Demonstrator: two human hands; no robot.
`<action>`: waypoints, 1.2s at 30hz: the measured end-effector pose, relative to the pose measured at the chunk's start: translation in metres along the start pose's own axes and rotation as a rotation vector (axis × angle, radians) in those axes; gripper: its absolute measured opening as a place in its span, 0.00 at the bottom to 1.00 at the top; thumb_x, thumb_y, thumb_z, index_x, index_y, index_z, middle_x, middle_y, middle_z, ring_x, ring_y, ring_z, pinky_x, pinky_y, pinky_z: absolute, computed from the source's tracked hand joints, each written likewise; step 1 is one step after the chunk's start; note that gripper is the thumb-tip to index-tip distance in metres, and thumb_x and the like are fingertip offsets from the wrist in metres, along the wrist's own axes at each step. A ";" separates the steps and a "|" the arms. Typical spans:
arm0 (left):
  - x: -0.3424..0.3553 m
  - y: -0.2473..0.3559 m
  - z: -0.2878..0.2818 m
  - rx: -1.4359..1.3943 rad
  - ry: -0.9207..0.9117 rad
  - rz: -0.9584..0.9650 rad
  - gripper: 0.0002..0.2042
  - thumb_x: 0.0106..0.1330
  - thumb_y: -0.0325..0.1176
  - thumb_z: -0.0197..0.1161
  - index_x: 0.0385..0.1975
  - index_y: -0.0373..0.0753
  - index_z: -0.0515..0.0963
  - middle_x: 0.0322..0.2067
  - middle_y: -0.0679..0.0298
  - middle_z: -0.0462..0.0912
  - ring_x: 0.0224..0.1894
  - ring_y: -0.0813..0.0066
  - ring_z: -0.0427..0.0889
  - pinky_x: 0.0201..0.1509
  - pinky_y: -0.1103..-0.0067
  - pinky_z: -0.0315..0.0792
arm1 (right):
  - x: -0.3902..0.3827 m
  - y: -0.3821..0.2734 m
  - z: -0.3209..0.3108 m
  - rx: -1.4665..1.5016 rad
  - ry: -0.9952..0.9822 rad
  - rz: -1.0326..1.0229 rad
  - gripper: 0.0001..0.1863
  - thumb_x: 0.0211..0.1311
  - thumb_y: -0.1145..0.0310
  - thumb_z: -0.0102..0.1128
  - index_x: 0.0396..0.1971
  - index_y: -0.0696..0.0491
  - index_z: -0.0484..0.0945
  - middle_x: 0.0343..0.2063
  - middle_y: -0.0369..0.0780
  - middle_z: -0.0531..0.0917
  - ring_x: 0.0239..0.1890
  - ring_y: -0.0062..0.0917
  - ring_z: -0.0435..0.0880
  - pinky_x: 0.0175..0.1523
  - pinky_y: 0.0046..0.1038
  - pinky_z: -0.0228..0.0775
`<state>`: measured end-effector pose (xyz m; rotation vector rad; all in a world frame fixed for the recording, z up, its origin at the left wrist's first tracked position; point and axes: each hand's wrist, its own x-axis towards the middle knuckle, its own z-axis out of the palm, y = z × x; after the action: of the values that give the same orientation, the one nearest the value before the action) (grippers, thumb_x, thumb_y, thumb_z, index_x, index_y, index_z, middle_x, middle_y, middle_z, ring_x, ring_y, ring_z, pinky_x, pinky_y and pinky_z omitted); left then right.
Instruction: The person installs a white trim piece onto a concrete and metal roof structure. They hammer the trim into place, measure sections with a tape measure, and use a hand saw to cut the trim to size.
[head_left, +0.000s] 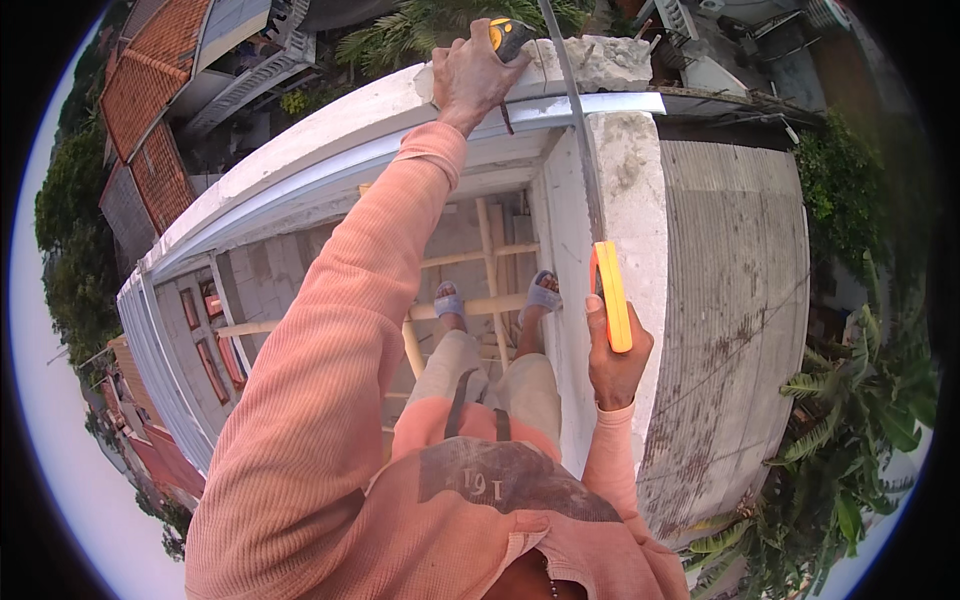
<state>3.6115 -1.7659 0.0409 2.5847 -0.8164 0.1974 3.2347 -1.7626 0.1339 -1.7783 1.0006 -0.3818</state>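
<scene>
A yellow-and-black tape measure [511, 40] is in my left hand [470, 78], its fingers bent around it over the top of the far white wall [390, 98]. Below that hand hangs a thin dark strip [507, 118]. My right hand [617, 362] grips the yellow-orange handle [613, 300] of a hand saw. Its long grey blade [580, 120] points away from me, passing over a shiny metal channel [618, 103] along the wall. I cannot tell whether blade and channel touch.
My sandalled feet [492, 298] stand on bamboo poles [480, 307] across a deep walled space. Right of the side wall [630, 190] lies a corrugated roof [730, 300]. Banana plants [870, 400] grow beyond it, and tiled roofs [150, 90] stand far left.
</scene>
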 end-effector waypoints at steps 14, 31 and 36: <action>0.001 0.004 -0.010 -0.067 -0.068 -0.028 0.34 0.63 0.65 0.59 0.57 0.41 0.73 0.39 0.48 0.87 0.44 0.51 0.85 0.59 0.63 0.65 | -0.039 -0.004 -0.019 -0.022 -0.055 0.090 0.11 0.68 0.70 0.66 0.27 0.59 0.78 0.14 0.39 0.74 0.16 0.19 0.71 0.24 0.27 0.64; 0.001 0.003 -0.007 -0.029 -0.054 0.050 0.33 0.65 0.63 0.60 0.58 0.41 0.72 0.36 0.50 0.87 0.42 0.54 0.86 0.57 0.63 0.65 | 0.013 -0.014 0.012 -0.008 -0.046 0.027 0.11 0.68 0.70 0.65 0.27 0.60 0.77 0.15 0.40 0.75 0.17 0.19 0.72 0.25 0.27 0.66; -0.001 0.002 -0.002 -0.004 -0.046 0.047 0.33 0.65 0.63 0.59 0.59 0.42 0.72 0.35 0.50 0.87 0.41 0.54 0.86 0.56 0.63 0.65 | 0.047 -0.011 0.033 0.060 -0.019 -0.028 0.12 0.70 0.68 0.64 0.28 0.60 0.78 0.15 0.40 0.75 0.17 0.18 0.69 0.25 0.29 0.64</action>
<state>3.6100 -1.7659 0.0432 2.5759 -0.8941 0.1508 3.2901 -1.7770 0.1205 -1.7407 0.9422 -0.4072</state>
